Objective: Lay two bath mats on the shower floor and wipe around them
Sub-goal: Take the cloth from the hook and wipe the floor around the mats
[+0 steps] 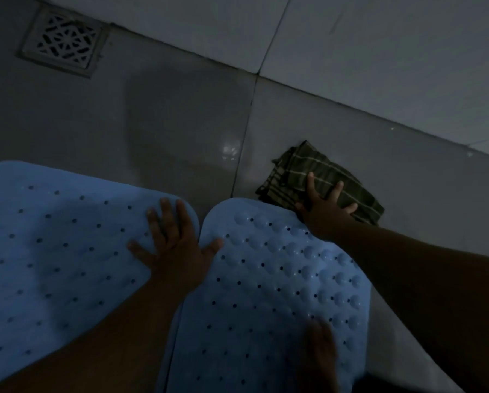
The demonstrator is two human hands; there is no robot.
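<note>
Two blue perforated bath mats lie side by side on the grey tiled floor: the left mat (53, 251) and the right mat (266, 293), which shows rows of round bumps. My left hand (175, 245) rests flat with fingers spread across the narrow gap between them, thumb on the right mat. My right hand (327, 207) presses with spread fingers on a folded dark green striped cloth (317, 171) that lies on the floor just beyond the right mat's far right corner. A foot (320, 355) stands on the right mat near the bottom.
A square metal floor drain (63, 41) sits at the far left by the wall. The pale tiled wall (379, 52) runs diagonally across the top. Bare wet-looking floor tile (166, 123) lies between the mats and the wall.
</note>
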